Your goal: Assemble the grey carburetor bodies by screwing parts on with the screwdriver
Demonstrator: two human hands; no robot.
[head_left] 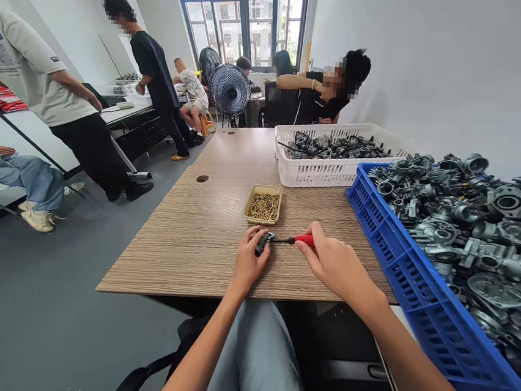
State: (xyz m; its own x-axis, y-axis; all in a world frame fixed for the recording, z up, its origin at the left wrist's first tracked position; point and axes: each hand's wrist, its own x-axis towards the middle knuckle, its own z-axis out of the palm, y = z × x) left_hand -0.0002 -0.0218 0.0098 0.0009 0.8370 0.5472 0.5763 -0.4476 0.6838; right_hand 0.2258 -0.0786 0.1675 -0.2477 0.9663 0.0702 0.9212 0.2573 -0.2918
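Observation:
Near the table's front edge, my left hand (251,257) is closed around a small dark metal part (264,244), probably from a carburetor, though its exact kind does not show. My right hand (334,261) grips the red handle of a screwdriver (304,240), held roughly level. Its dark shaft points left and its tip meets the right side of the part; the exact contact point is too small to make out. Just beyond my left hand sits a small tan tray (246,214) filled with brass-coloured screws or jets (265,207).
A blue crate (389,239) heaped with carburetors (453,208) flanks my right arm. Behind it stands a white basket (311,174) of dark metal parts. A person sits at the table's far end (248,134); others stand or sit at left. A fan (230,90) stands beyond.

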